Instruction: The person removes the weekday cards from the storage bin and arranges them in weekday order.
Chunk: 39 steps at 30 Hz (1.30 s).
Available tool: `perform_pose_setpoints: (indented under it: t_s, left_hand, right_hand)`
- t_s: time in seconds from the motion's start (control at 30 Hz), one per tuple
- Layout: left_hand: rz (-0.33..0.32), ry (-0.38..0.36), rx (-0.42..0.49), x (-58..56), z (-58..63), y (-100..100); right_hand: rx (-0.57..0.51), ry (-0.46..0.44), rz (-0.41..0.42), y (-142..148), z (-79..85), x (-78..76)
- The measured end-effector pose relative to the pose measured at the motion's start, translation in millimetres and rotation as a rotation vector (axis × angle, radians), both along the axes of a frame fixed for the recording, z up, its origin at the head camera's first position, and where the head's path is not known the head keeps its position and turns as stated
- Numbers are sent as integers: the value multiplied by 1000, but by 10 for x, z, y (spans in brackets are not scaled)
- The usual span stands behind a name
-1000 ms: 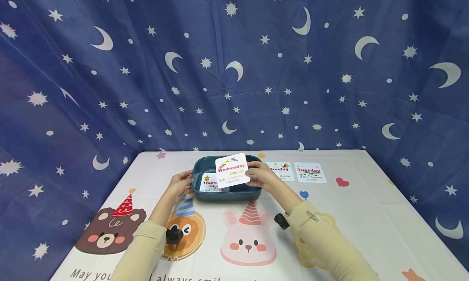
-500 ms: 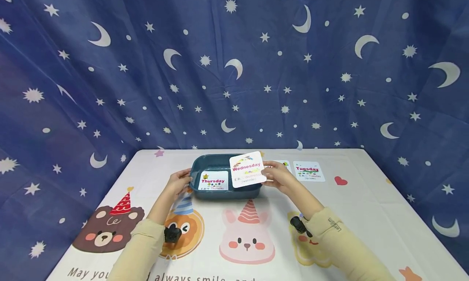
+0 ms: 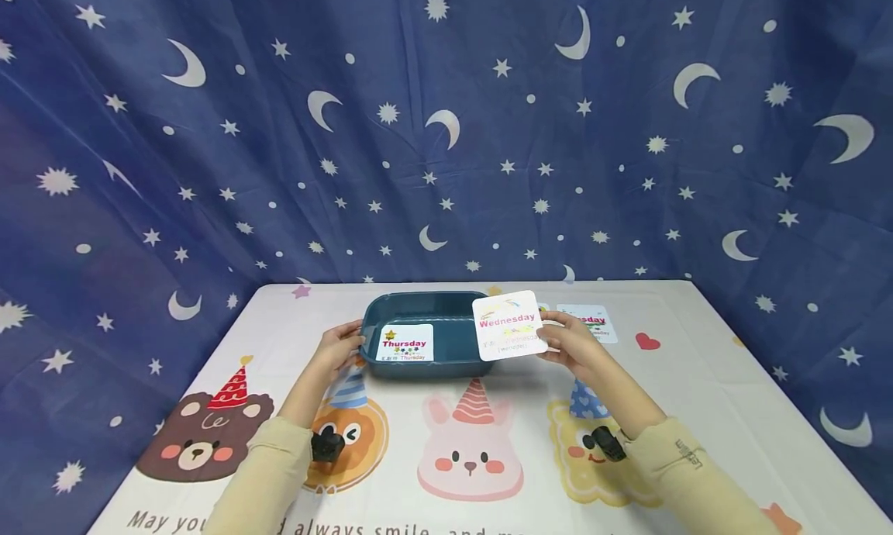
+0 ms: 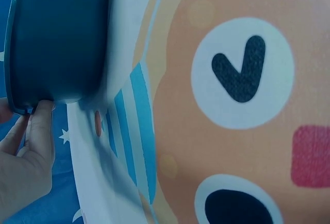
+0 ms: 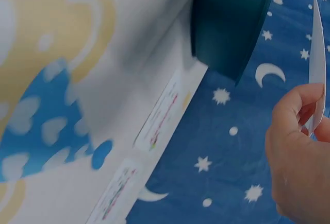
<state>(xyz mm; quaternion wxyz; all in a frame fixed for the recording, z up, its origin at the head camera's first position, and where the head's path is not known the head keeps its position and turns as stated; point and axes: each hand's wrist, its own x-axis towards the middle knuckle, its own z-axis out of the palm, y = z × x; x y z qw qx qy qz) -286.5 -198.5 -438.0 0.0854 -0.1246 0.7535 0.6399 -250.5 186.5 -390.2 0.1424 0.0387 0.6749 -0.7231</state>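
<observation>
A white Wednesday card (image 3: 508, 324) is pinched at its right edge by my right hand (image 3: 568, 339), raised and tilted near the right end of a dark teal bin (image 3: 432, 371). In the right wrist view the card (image 5: 318, 64) shows almost edge-on between thumb and fingers. My left hand (image 3: 338, 346) grips the bin's left rim; the left wrist view shows fingers (image 4: 41, 126) against the bin wall (image 4: 62, 38). Inside the bin, on the left, lies a Thursday card (image 3: 406, 343). A Tuesday card (image 3: 603, 327) lies on the table, partly covered by my right hand.
Another card (image 5: 161, 112) lies beside the Tuesday card (image 5: 114, 193) in the right wrist view; the raised card mostly hides it in the head view. The tablecloth (image 3: 391, 512) has printed animals and party hats. A blue star-and-moon curtain (image 3: 446, 132) stands behind the table.
My right hand has carried the Wednesday card rightward, from over the bin's middle to its right end, uncovering the Thursday card. My left hand stays on the bin's rim.
</observation>
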Motion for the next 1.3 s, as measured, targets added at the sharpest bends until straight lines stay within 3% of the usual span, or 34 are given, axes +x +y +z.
perform_pose_setpoints:
  t_s: [0.5, 0.7, 1.03, 1.3]
  left_hand:
    - [8, -9, -9, 4, 41, -42]
    - [-1, -12, -2, 12, 20, -31]
    - [-4, -3, -7, 2, 23, -15]
    - [-5, 15, 25, 1, -19, -24]
  right_hand:
    - [-92, -35, -78, 577, -79, 78]
    - [-77, -62, -141, 848, -126, 94]
    - [-83, -108, -229, 1315, -266, 7]
    - [-12, -137, -318, 1588, -354, -98]
